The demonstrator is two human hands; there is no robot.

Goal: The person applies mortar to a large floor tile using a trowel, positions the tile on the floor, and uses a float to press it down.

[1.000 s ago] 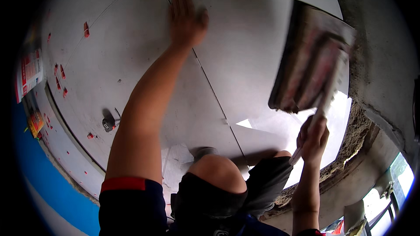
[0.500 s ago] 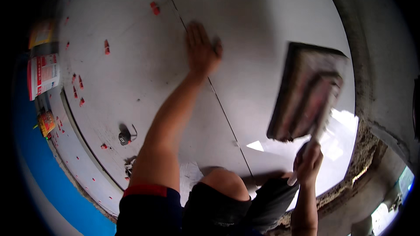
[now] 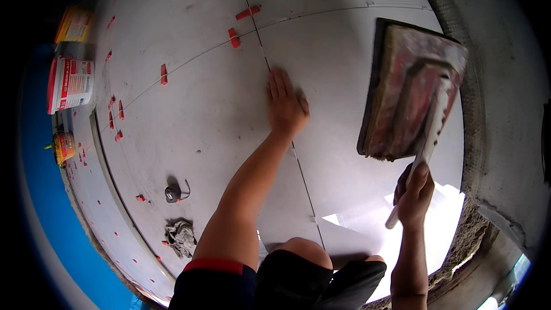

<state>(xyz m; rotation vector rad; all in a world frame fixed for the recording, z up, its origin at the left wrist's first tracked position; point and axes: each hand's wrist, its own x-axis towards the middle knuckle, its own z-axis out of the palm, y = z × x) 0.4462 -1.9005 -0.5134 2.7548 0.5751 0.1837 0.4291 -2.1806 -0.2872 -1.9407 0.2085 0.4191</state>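
My left hand (image 3: pixel 288 107) lies flat on a large pale floor tile (image 3: pixel 336 92), beside the dark joint, fingers stretched out. In my right hand (image 3: pixel 414 195) is a rubber tile beater (image 3: pixel 410 95), a wide rectangular paddle with a stained back, gripped by its long white handle. The beater is lifted over the tiles at the right, tilted, and seems apart from them. Red levelling wedges stand along the joints, one (image 3: pixel 247 12) across the joint past my left hand and another (image 3: pixel 233 38) just beside it.
A tape measure (image 3: pixel 173 194) and a crumpled grey rag (image 3: pixel 181 238) lie left of my arm. White-and-red bucket (image 3: pixel 77 84), yellow bucket (image 3: pixel 74 24) and small orange tub (image 3: pixel 64 147) stand at the far left. A bare wall (image 3: pixel 505 80) and rough, broken edge (image 3: pixel 468 247) bound the right.
The view has shifted, showing more of the far tiles. My left hand stays flat by the joint. The beater remains in my right hand, raised and slightly turned.
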